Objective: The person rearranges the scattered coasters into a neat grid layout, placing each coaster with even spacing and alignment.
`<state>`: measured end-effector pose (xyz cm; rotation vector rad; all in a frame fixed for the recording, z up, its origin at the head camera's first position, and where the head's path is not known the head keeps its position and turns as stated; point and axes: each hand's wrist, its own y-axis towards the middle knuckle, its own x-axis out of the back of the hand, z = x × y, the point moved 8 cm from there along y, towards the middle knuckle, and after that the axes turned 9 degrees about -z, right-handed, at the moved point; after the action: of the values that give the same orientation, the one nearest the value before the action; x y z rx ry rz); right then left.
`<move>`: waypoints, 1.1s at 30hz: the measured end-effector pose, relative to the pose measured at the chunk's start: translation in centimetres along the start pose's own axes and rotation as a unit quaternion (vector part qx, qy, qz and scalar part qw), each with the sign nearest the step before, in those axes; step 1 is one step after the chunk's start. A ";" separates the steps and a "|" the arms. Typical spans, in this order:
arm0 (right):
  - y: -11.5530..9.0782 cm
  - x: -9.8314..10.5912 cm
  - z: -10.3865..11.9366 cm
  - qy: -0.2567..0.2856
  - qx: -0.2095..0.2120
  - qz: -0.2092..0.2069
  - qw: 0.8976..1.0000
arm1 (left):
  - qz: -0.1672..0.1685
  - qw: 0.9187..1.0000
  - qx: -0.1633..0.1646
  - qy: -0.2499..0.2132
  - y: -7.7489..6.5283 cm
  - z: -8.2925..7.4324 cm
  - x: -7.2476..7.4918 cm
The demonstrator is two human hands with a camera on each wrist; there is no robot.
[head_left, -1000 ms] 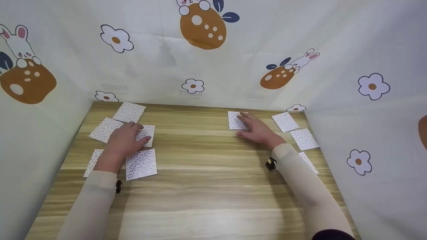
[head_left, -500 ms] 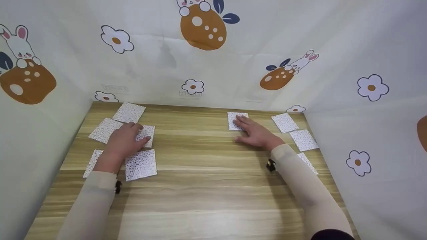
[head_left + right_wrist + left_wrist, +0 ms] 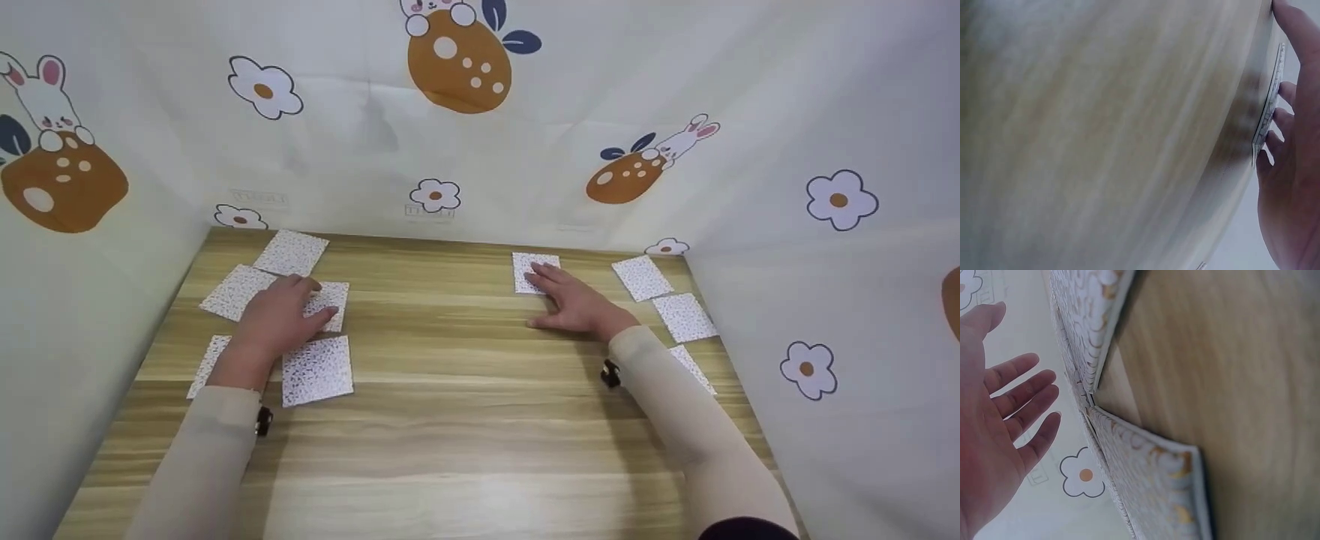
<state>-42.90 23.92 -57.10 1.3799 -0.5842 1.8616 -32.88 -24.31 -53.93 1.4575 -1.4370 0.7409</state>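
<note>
Fingertips of my right hand [image 3: 581, 304] touch a square white patterned tile [image 3: 523, 271] at the back of the table, its thumb down on the wood beside it. In the right wrist view that tile [image 3: 1268, 107] appears edge-on at the fingertips of the hand [image 3: 1300, 157]. My left hand [image 3: 276, 319], fingers loosely extended, is over the left group of matching tiles, partly covering one tile [image 3: 337, 296]. The left wrist view shows the hand [image 3: 994, 422] raised above the tiles, with a near tile [image 3: 1140, 472] and another tile [image 3: 1086, 309] beside it.
Around the left hand lie a back tile [image 3: 292, 253], a left tile [image 3: 234, 291], a front tile [image 3: 319, 371] and one part-hidden tile [image 3: 208, 367]. Three tiles, one of them [image 3: 685, 315], line the right edge. Printed cloth walls [image 3: 337, 150] enclose the wooden table [image 3: 442, 360].
My right hand has shifted slightly left, its fingers reaching further onto the tile, then held there. The left hand and the tiles have stayed in place.
</note>
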 end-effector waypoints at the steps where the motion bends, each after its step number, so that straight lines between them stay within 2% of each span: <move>1: 0.0 0.0 0.0 0.001 0.000 -0.001 1.000 | 0.001 1.000 0.000 -0.001 0.0 0.0 0.0; 7: -0.1 0.0 -0.1 0.003 0.003 -0.006 1.000 | 0.006 1.000 0.000 -0.007 -0.1 -0.2 0.1; 18: 0.0 0.2 0.1 0.009 -0.006 -0.005 1.000 | 0.021 0.999 -0.023 -0.021 0.0 -0.2 -0.1; 27: 0.0 0.1 -0.2 0.020 -0.001 -0.011 1.000 | 0.084 0.996 -0.034 -0.027 0.5 0.4 -0.3; 33: 0.0 0.0 -0.1 0.017 -0.006 -0.006 1.000 | 0.105 0.994 -0.033 -0.015 0.8 1.2 0.0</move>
<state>-42.98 23.96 -57.15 1.3377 -0.5670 1.8656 -33.86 -25.30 -54.27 1.2845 -1.6408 0.7947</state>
